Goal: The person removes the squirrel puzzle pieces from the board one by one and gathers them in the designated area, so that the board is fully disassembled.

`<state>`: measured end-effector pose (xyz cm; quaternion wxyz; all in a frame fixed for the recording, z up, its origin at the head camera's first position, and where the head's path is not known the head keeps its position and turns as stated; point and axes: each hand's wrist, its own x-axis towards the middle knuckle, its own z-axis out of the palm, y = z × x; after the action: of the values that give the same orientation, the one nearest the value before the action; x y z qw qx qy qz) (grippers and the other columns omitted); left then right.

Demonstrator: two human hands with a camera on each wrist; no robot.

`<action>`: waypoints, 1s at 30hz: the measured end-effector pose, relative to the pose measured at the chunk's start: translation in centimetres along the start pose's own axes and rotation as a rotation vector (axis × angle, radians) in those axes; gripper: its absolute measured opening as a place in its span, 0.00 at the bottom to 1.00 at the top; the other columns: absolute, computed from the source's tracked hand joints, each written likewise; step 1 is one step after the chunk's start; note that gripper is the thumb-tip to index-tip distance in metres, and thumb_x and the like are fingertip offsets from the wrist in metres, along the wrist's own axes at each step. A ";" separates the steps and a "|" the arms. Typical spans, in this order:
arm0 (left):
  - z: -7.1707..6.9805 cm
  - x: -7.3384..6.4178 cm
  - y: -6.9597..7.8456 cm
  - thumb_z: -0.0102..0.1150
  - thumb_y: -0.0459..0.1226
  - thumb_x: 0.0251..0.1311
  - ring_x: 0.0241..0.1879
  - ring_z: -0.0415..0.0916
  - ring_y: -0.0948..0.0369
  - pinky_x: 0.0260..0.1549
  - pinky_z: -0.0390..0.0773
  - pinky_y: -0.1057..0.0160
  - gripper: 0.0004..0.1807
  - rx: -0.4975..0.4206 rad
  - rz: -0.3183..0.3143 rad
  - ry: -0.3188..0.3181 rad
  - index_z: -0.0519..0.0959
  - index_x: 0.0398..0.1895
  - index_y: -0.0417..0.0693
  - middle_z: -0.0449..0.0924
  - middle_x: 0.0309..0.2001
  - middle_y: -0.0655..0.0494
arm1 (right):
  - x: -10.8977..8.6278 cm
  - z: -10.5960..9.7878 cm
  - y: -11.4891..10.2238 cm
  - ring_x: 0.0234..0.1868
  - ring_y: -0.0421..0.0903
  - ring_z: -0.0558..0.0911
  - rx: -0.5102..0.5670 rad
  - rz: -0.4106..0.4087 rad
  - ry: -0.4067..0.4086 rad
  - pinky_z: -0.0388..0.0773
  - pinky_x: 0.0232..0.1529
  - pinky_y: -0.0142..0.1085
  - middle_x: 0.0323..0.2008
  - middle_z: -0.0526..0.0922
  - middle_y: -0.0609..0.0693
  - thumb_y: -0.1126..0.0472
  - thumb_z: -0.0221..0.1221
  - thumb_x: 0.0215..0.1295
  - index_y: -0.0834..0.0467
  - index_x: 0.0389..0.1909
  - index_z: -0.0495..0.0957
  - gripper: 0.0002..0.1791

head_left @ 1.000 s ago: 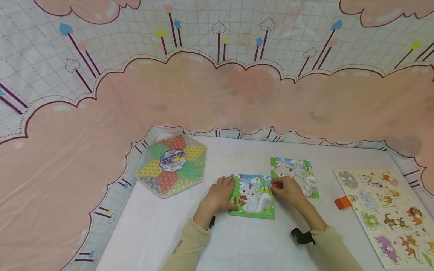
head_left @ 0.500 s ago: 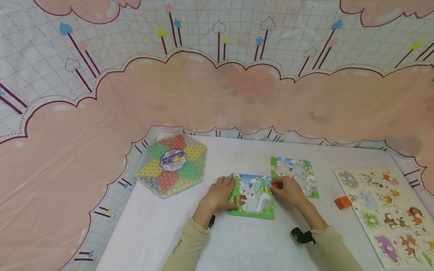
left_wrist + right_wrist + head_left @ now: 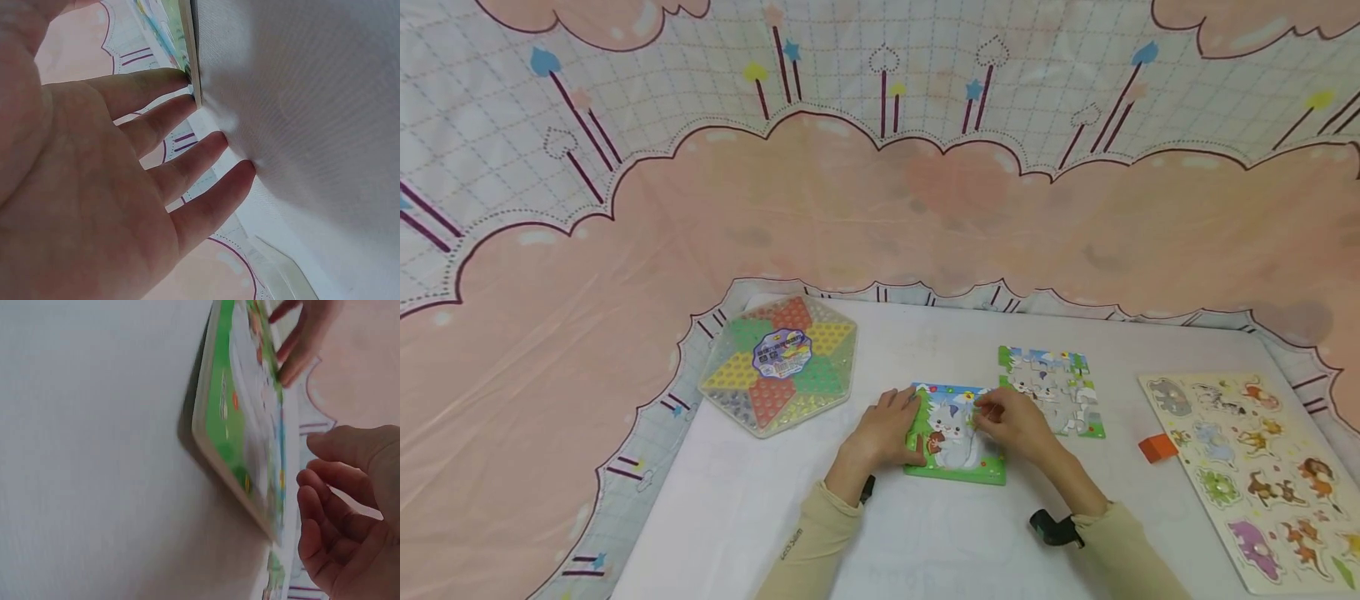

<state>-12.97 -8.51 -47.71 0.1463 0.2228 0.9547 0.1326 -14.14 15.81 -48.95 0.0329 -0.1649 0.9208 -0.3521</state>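
Note:
A square picture board [image 3: 955, 475] with a grey squirrel holding a nut lies on the white table in the head view. My left hand [image 3: 883, 429] rests along its left side, fingers spread and nearly straight. In the left wrist view, two fingertips [image 3: 195, 103] are at the board's edge while the others touch the cloth. Over the board's upper right is my right hand [image 3: 1017, 423], its fingers loosely bent. Nothing shows between thumb and fingers in the right wrist view, where this hand [image 3: 350, 512] is beside the board's corner.
Behind the right hand lies a jigsaw of the same squirrel picture [image 3: 1082, 392], its pieces slightly apart. An orange block [image 3: 1158, 448] sits by a wooden animal puzzle board [image 3: 1240, 500] at right. A hexagonal checkers box [image 3: 820, 383] lies at left.
My right hand has moved left from the board's right edge to over its upper right part, uncovering more of the jigsaw behind. The left hand has stayed in place.

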 end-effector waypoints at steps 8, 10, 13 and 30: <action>-0.2 -0.3 -0.1 0.74 0.54 0.48 0.71 0.55 0.45 0.61 0.67 0.44 0.53 0.000 0.006 0.005 0.62 0.73 0.39 0.57 0.74 0.46 | -0.2 1.9 -1.8 0.32 0.40 0.76 -0.026 -0.154 -0.145 0.75 0.34 0.33 0.32 0.79 0.45 0.63 0.70 0.57 0.60 0.38 0.85 0.09; -0.1 -0.3 -0.1 0.75 0.53 0.48 0.71 0.55 0.45 0.61 0.67 0.44 0.53 -0.004 0.005 0.008 0.62 0.73 0.38 0.57 0.74 0.45 | -0.3 2.4 -2.2 0.31 0.38 0.75 -0.031 -0.160 -0.178 0.74 0.33 0.32 0.31 0.79 0.43 0.62 0.71 0.56 0.59 0.37 0.86 0.09; -0.1 -0.3 -0.2 0.75 0.53 0.48 0.71 0.55 0.45 0.61 0.67 0.44 0.53 -0.010 0.006 0.011 0.62 0.73 0.38 0.57 0.74 0.45 | -0.4 3.0 -2.6 0.30 0.36 0.73 -0.045 -0.165 -0.209 0.72 0.31 0.31 0.30 0.78 0.42 0.61 0.72 0.54 0.58 0.37 0.87 0.09; 0.0 -0.2 0.1 0.74 0.52 0.49 0.70 0.57 0.44 0.59 0.69 0.44 0.50 0.012 0.023 0.035 0.63 0.72 0.38 0.59 0.73 0.45 | -0.5 3.7 -2.8 0.28 0.36 0.73 0.004 -0.129 -0.185 0.73 0.30 0.30 0.28 0.77 0.43 0.66 0.70 0.56 0.57 0.33 0.84 0.05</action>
<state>-12.79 -8.49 -47.65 0.1266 0.2321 0.9553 0.1326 -12.25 11.63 -49.93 0.0955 -0.2556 0.9005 -0.3386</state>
